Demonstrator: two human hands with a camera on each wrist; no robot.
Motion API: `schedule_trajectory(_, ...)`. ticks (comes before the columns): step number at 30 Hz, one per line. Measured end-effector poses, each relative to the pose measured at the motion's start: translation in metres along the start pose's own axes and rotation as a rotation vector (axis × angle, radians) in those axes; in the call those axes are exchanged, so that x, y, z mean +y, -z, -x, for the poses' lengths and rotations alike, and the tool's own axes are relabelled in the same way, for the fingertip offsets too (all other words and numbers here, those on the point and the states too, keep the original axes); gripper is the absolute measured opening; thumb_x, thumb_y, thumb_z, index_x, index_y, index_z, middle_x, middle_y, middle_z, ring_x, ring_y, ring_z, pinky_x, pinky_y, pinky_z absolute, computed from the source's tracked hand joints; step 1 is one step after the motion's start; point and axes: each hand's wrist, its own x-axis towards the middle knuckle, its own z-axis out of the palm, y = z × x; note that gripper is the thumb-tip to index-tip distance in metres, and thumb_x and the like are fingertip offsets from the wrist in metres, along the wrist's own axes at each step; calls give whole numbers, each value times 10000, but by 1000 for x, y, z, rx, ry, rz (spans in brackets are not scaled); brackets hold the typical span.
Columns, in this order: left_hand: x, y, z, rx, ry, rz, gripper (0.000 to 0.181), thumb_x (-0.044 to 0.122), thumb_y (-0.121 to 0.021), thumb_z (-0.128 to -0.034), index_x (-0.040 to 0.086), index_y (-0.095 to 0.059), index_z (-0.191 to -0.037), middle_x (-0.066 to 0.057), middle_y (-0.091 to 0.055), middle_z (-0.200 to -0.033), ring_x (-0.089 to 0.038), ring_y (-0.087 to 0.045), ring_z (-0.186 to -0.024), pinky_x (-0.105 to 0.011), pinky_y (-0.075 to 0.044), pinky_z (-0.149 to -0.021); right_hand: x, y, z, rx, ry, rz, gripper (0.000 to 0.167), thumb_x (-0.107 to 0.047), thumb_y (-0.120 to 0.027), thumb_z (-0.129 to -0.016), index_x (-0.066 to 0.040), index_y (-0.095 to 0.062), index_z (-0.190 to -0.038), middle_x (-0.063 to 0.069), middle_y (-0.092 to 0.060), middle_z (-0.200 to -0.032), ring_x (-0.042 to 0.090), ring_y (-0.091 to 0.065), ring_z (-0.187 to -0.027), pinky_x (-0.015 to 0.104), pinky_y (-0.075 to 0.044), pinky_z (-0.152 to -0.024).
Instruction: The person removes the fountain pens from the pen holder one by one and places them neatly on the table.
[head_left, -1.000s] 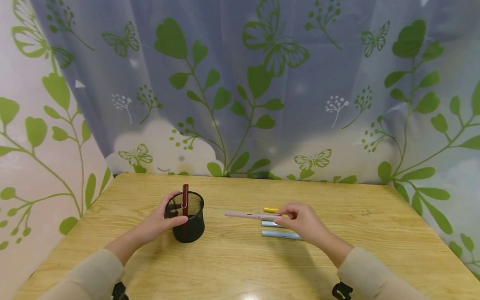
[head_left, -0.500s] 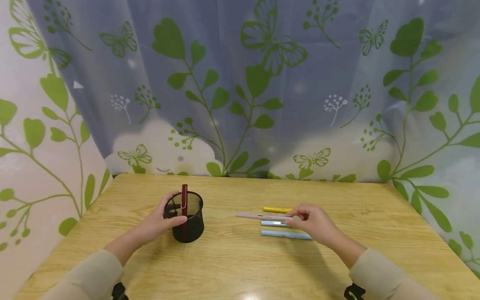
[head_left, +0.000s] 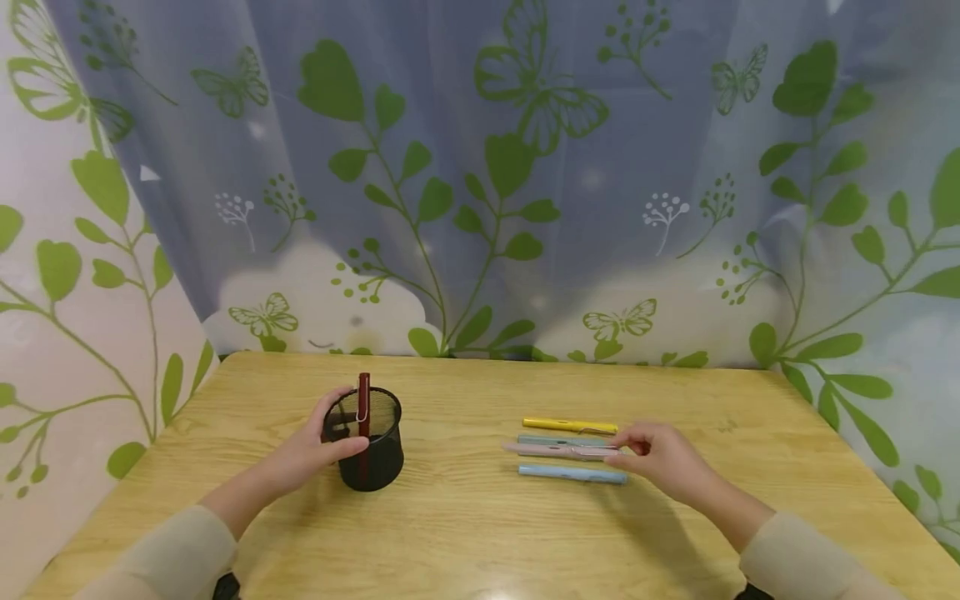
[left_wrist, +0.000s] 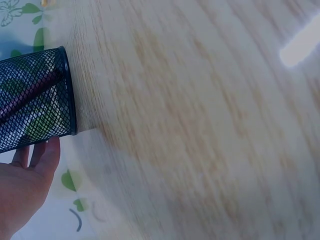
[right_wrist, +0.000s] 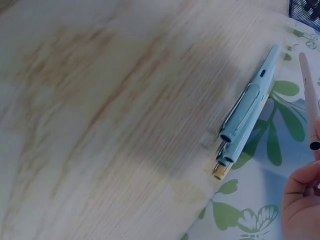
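My left hand (head_left: 315, 450) curls round the near-left side of a black mesh pen holder (head_left: 382, 463), thumb at its rim. A dark red pen (head_left: 363, 396) stands in the holder, its clip end above the rim. In the left wrist view the mesh cup (left_wrist: 37, 100) has fingers against its side. My right hand (head_left: 675, 467) pinches a pale pink pen (head_left: 551, 451) by its right end. That pen (right_wrist: 309, 85) is held off the table in the right wrist view. Around it lie a yellow pen (head_left: 570, 426), a partly covered teal pen (head_left: 534, 439) and a light blue pen (head_left: 570, 474).
The wooden table (head_left: 450, 542) bears the holder on the left and the pens right of centre. A curtain (head_left: 450, 208) printed with green leaves and butterflies hangs behind the table's far edge. Similar printed cloth hangs at both sides.
My right hand has moved rightward and slightly nearer with the pink pen, which is now over the row, between the yellow and light blue pens. My left hand stays on the pen holder.
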Motion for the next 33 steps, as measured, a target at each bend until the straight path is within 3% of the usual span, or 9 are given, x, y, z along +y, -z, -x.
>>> schedule_trajectory(12,-1,2,0,5,-16,10,808,343,-632,-889,229,-91,-1477,-207,-19,-1516,-479,-268,-1282,-565,-345,-929,9,1,-3,-31,-36,36,193,-211,-719,-819,-63,-698,-941,16,-390,-683,159,-340,-630,293,-302,-541)
schedule_trajectory(33,-3,0,1,-1,0,11,816,351,-637,-883,228,-92,-1479,-207,-16,-1518,-484,-265,-1284,-571,-336,-936,33,-6,-8,-59,32,167,178,-127,-683,-846,-21,-711,-987,-17,-352,-609,115,-279,-547,272,-285,-515)
